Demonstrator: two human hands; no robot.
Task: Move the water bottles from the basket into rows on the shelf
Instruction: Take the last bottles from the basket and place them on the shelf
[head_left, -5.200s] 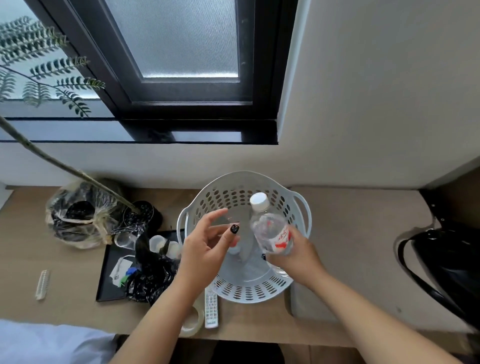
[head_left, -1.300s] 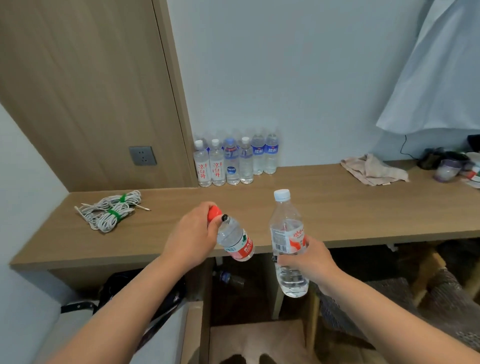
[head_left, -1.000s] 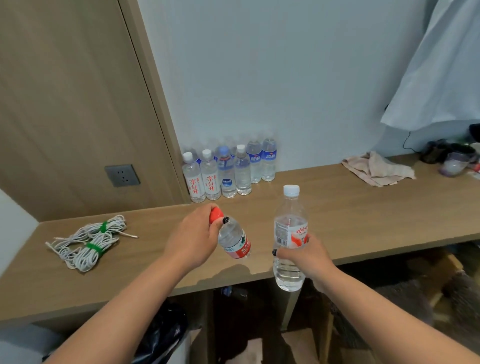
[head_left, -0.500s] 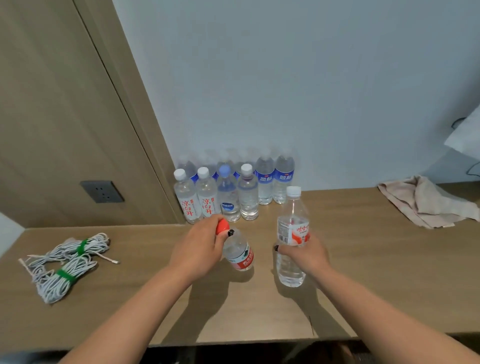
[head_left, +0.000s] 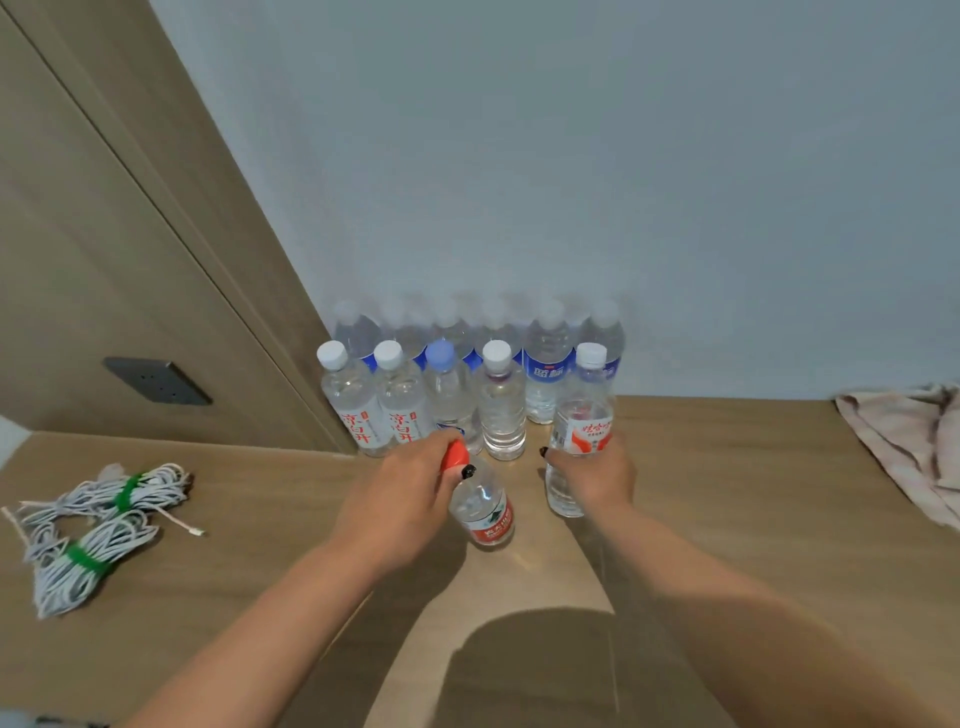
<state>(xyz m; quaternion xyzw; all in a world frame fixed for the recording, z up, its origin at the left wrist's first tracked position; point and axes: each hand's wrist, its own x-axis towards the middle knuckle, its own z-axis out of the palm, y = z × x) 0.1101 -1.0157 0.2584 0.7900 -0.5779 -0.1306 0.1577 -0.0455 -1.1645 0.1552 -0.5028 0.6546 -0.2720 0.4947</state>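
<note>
My left hand (head_left: 397, 488) grips a small red-capped water bottle (head_left: 482, 512) by its neck, tilted, just over the wooden shelf (head_left: 727, 493). My right hand (head_left: 597, 475) holds a taller white-capped bottle with a red-and-white label (head_left: 579, 431) upright, at the right end of the front row. Several water bottles stand in two rows against the wall: the front row (head_left: 421, 405) has white and blue caps, the back row (head_left: 545, 358) carries blue labels. The basket is out of view.
A bundle of white cable tied with green straps (head_left: 88, 530) lies on the shelf at left. A beige cloth (head_left: 914, 447) lies at the right edge. A wooden panel with a wall socket (head_left: 156, 382) rises at left.
I have come closer to the shelf, and both hands have carried their bottles forward. The right hand's bottle now stands beside the front row; the left one hangs just before it.
</note>
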